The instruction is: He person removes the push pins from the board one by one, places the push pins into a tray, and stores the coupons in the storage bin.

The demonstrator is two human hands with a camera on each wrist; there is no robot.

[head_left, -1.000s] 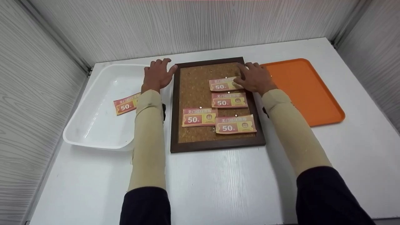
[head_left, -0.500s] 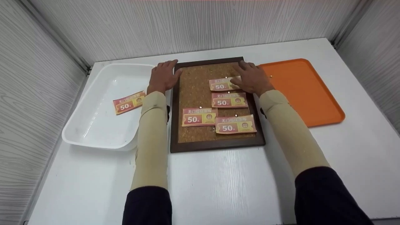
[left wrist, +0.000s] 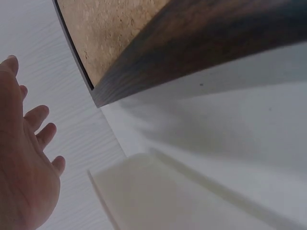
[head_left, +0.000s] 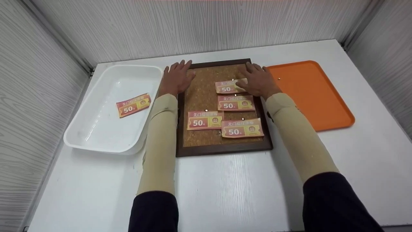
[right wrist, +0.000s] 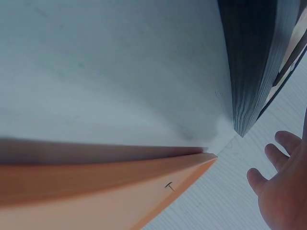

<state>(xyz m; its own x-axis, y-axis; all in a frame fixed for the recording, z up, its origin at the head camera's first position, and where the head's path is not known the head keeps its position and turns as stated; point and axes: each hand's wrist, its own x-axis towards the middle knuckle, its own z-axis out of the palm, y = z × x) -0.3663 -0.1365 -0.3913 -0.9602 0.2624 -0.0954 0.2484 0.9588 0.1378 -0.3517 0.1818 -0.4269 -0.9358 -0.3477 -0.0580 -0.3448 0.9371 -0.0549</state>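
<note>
A cork board point(head_left: 202, 96) with a dark wooden frame point(head_left: 225, 148) lies on the table, with several pink and yellow "50" coupons on its cork, such as the lowest one point(head_left: 242, 128). A small shiny pin shows at the top of each. My left hand point(head_left: 177, 77), fingers extended, hovers over the board's far left corner and holds nothing. Over the far right part, my right hand point(head_left: 259, 80) partly covers the top coupon point(head_left: 226, 87); whether it touches the paper I cannot tell. In the wrist views, the left hand point(left wrist: 26, 158) and right hand point(right wrist: 285, 187) have loose fingers.
Left of the board stands a white plastic bin point(head_left: 96, 141) with one coupon point(head_left: 133, 105) inside. An orange tray point(head_left: 322, 96) lies on the right, bearing a single pin point(right wrist: 169, 186). Grey wood-grain panels point(head_left: 206, 25) bound the table point(head_left: 225, 187).
My left hand has moved right, from between the bin and the board to over the frame's far left corner. The right hand has shifted slightly left. Board and coupons look unmoved.
</note>
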